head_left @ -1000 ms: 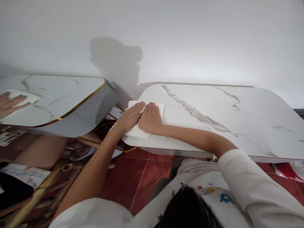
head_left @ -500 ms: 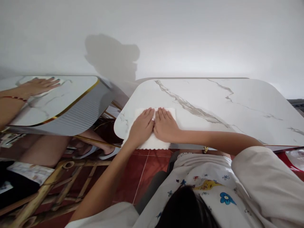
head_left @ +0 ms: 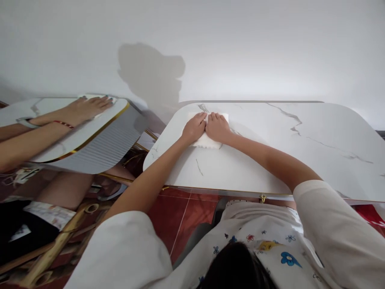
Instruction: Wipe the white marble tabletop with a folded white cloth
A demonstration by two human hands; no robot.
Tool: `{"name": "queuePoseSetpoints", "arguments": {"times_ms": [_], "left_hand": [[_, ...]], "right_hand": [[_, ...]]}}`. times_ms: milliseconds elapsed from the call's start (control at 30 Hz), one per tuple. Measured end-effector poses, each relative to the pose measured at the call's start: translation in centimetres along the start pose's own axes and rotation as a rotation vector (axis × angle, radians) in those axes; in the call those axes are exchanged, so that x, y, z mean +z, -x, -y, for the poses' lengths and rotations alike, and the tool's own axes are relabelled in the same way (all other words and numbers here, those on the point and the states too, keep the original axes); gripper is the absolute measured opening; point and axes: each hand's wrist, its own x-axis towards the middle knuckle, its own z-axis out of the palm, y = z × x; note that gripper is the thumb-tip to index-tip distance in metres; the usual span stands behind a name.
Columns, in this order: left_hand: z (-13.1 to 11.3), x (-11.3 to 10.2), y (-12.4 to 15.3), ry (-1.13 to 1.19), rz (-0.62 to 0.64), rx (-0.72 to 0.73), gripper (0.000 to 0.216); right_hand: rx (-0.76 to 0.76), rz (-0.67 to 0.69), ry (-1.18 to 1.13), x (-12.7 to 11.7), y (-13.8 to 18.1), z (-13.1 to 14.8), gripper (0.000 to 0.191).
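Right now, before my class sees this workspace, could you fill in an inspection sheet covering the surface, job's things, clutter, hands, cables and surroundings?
Surface: white tabletop with grey veining.
Job's things: white cloth on the tabletop, partly covered by both hands.
Clutter: red item below the tabletop's right end, partly hidden.
Hands: left hand and right hand side by side on the cloth.
Cables: thin pale strands at far left, too unclear to identify.
Surroundings: pale wall behind; red tiled floor below; second table to the left, with a co-worker's hand on a white cloth there.
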Motion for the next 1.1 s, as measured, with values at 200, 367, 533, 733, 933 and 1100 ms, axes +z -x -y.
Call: {"name": "queuePoseSetpoints", "arguments": {"times_ms": [200, 367, 533, 733, 933, 1100], "left_hand": [[1.3, 1.0, -6.0, -0.002, -0.029, 0.006, 0.055], [2.1, 1.7, -10.1, 0.054, -0.092, 0.057, 0.049], [2.7, 2.2, -13.1, -0.004, -0.057, 0.001, 0.038], [2.8, 2.5, -14.0, -0.047, -0.033, -0.031, 0.036], [2.7, 2.3, -12.1, -0.056, -0.044, 0.138, 0.042], [2.7, 2.0, -8.5, -0.123, -0.047, 0.211, 0.048]], "right_hand": [[0.04, 0.012, -0.059, 1.0, -5.8, -3.5, 0.053], [0.03, -0.06, -0.028, 1.5, -9.5, -6.3, 0.049], [0.097, -0.027, -0.008, 1.0, -11.6, -7.5, 0.042], [0.118, -0.016, 0.019, 0.9, -12.0, -7.7, 0.042], [0.064, -0.124, 0.045, 1.6, -9.9, -6.8, 0.047], [0.068, -0.122, 0.026, 1.9, -6.5, -4.5, 0.053]]}}
